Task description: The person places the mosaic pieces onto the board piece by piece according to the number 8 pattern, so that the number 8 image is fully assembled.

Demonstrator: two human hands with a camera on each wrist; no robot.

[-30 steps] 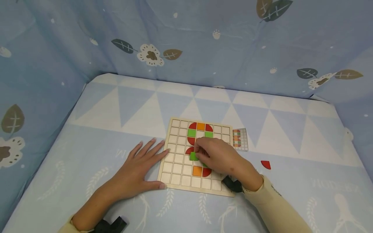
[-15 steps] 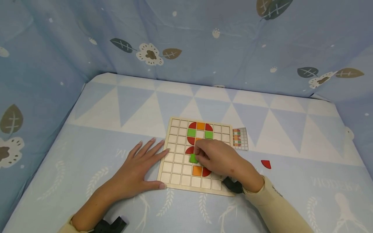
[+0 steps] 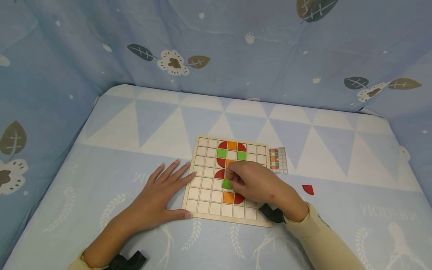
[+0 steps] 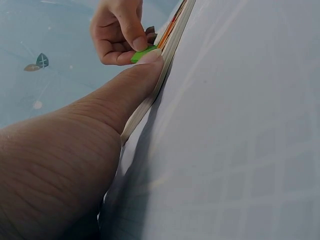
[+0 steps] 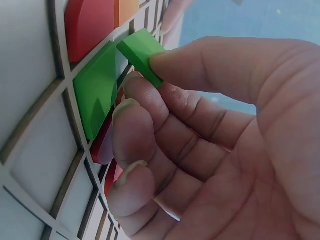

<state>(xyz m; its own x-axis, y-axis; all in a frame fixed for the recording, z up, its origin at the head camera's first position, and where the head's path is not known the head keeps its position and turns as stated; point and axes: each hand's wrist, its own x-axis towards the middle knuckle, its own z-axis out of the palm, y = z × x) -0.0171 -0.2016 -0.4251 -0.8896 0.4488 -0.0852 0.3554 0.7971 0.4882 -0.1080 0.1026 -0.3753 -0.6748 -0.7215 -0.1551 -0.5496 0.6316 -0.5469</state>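
A wooden grid board [image 3: 205, 195] lies on the blue cloth, with red, orange and green tiles in its middle columns. My right hand [image 3: 233, 179] hovers over the board's centre, and its thumb and forefinger pinch a green square tile [image 3: 227, 183]. In the right wrist view this green tile [image 5: 142, 52] is tilted just above the board [image 5: 30, 75], beside a second green tile [image 5: 97, 90] lying flat in a cell. My left hand [image 3: 165, 195] lies flat on the cloth, fingers straight, touching the board's left edge [image 4: 165, 55].
A loose red quarter-circle piece [image 3: 307, 189] lies on the cloth right of the board. A small pattern card [image 3: 278, 160] sits by the board's upper right corner. Blue patterned cloth walls enclose the back and both sides.
My right hand has nudged the green tile slightly right and down over the board's middle. The left hand has not moved.
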